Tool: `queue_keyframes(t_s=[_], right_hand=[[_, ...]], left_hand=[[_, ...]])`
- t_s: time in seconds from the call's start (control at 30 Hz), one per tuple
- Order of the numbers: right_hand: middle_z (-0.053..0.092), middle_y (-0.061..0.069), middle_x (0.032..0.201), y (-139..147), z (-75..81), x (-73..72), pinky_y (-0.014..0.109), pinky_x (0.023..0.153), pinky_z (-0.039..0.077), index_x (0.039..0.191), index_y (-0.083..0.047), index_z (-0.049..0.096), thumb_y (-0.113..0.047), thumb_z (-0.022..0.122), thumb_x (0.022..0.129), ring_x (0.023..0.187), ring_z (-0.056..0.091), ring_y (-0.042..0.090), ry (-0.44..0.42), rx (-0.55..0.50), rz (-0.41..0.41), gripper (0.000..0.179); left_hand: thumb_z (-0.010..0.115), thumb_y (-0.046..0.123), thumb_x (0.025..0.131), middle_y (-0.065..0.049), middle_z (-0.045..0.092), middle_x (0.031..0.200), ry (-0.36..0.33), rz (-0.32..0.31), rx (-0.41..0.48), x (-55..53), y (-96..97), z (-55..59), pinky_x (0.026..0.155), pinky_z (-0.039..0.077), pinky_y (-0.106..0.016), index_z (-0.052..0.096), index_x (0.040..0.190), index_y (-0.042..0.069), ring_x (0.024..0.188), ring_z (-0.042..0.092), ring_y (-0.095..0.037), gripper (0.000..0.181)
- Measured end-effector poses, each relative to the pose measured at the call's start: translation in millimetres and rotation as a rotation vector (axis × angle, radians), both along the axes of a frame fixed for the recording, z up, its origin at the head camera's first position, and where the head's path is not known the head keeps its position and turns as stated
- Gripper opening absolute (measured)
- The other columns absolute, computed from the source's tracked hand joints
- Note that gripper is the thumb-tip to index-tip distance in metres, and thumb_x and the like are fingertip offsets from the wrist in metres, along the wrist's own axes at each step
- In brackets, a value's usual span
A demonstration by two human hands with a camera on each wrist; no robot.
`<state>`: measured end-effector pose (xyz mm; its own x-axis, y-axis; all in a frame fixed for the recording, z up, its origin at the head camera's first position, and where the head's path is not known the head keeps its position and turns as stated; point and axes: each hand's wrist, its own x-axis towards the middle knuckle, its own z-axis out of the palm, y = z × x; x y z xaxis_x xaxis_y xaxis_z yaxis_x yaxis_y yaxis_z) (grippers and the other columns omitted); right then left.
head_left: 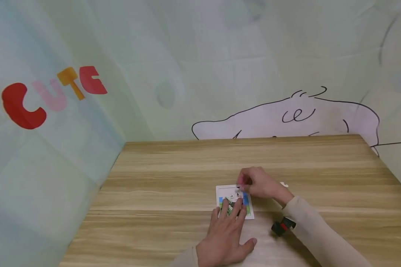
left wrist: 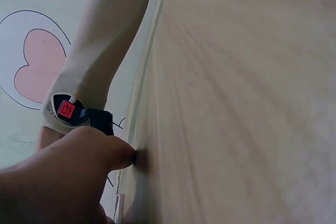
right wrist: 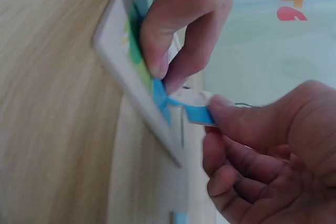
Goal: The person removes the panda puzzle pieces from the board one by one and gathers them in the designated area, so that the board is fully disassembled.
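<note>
A small jigsaw puzzle (head_left: 251,212) with a white frame lies on the wooden table; its picture shows blue, green, black and white. My left hand (head_left: 223,237) rests over its lower part, fingers spread and fingertips touching the picture. At the upper right corner of the puzzle, my right hand (head_left: 258,182) pinches a white and blue puzzle piece (right wrist: 198,113) between thumb and fingers. The right wrist view shows that piece tilted up at the edge of the fitted pieces, close to the left fingertips. In the left wrist view the left thumb (left wrist: 123,153) hovers by or touches the tabletop.
Another puzzle piece (head_left: 284,184) lies on the table (head_left: 153,178) behind the right wrist. A black and red wrist camera (head_left: 283,226) is strapped to the right sleeve. Printed cloth walls (head_left: 173,66) stand along the table's back and left.
</note>
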<state>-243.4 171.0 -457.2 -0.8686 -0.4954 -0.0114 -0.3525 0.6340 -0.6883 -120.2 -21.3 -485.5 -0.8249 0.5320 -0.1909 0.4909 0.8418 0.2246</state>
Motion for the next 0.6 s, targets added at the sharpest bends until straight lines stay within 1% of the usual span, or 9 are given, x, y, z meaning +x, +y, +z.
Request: queue_keyframes(t_s=[0.13,0.23,0.37,0.43,0.6], right_hand=[[0.072,0.002,0.083,13,-0.2,-2.3,0.024,0.064,0.048,0.092,-0.008,0.074,-0.001,0.077,0.095,0.073,0.057,0.012,0.027,-0.07,-0.071,0.008],[0.073,0.004,0.083,29,3.5,-3.1,0.024,0.064,0.048,0.091,-0.006,0.076,-0.004,0.078,0.095,0.073,0.059,0.013,0.031,-0.088,-0.115,0.004],[0.075,0.005,0.086,54,8.8,-0.7,0.024,0.066,0.048,0.094,-0.002,0.077,-0.006,0.079,0.095,0.076,0.06,0.015,0.016,-0.092,-0.168,0.005],[0.075,0.005,0.086,67,10.2,2.1,0.024,0.065,0.048,0.095,-0.002,0.078,-0.007,0.078,0.095,0.076,0.059,0.015,0.005,-0.087,-0.201,0.004],[0.077,0.004,0.087,103,7.6,7.0,0.023,0.066,0.048,0.096,-0.004,0.081,-0.007,0.078,0.095,0.076,0.059,0.009,0.012,-0.065,-0.263,0.004]], left_hand=[[0.042,0.072,0.102,-0.001,0.022,0.182,0.038,-0.001,-0.01,0.3,-0.2,0.0,0.124,0.032,-0.066,0.037,0.167,0.016,0.164,0.026,-0.046,0.086],[0.042,0.072,0.102,-0.002,0.025,0.181,0.07,0.001,-0.017,1.7,-0.7,0.1,0.123,0.034,-0.065,0.039,0.166,0.016,0.163,0.029,-0.046,0.086],[0.043,0.072,0.102,-0.002,0.028,0.18,0.112,-0.001,-0.024,3.4,-0.7,0.4,0.122,0.036,-0.064,0.04,0.166,0.015,0.162,0.032,-0.045,0.086],[0.043,0.072,0.102,-0.002,0.028,0.18,0.119,-0.002,-0.025,3.8,-0.3,0.6,0.122,0.036,-0.063,0.039,0.166,0.015,0.161,0.033,-0.045,0.086],[0.042,0.071,0.102,-0.002,0.027,0.18,0.123,-0.011,-0.027,4.3,0.0,0.6,0.121,0.036,-0.063,0.039,0.166,0.015,0.161,0.033,-0.045,0.085]])
